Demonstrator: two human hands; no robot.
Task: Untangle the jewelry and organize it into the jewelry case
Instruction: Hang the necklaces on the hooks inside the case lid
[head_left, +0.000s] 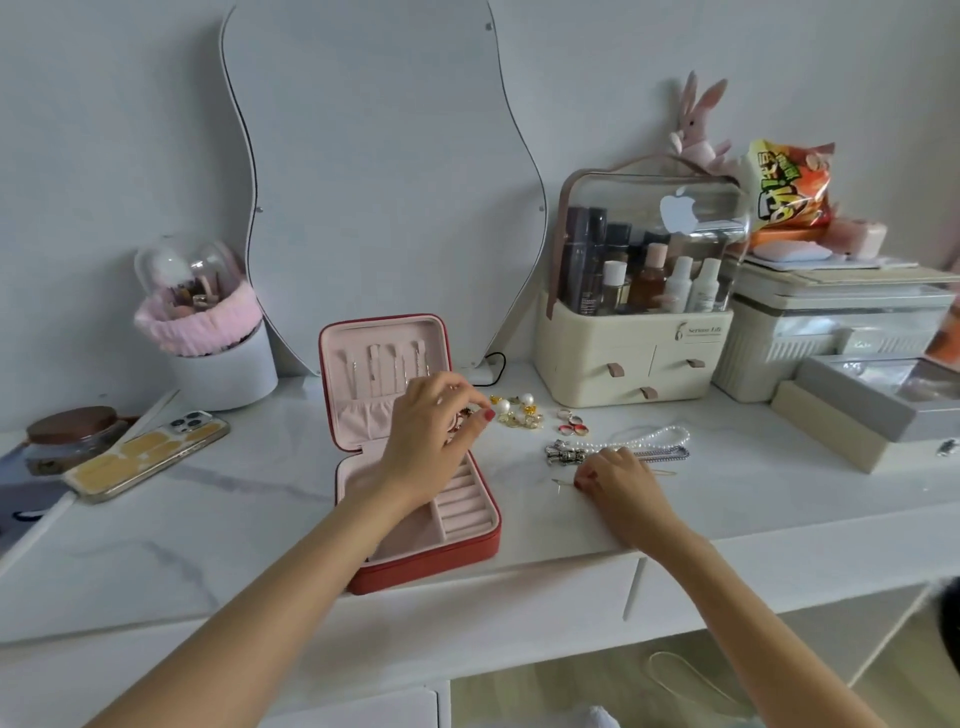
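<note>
A red jewelry case (470, 545) with pink lining lies open on the white marble desk, its lid (384, 332) standing upright. My left hand (431, 436) hovers over the case's right side and pinches a small dark red piece (464, 413). Right of the case lie pearl and gold earrings (517, 410), a few rings (571, 422), a pearl necklace (644, 436) with a silver chain (667, 453) and a silver clasp piece (563, 454). My right hand (621, 486) rests on the desk below the necklaces, fingers curled at a thin gold chain (562, 483).
A wavy mirror (379, 171) leans on the wall behind the case. A cosmetics organizer (634, 358) and stacked boxes (857, 374) stand at the right. A phone (148, 454), a jar (72, 431) and a brush holder (218, 353) are at the left.
</note>
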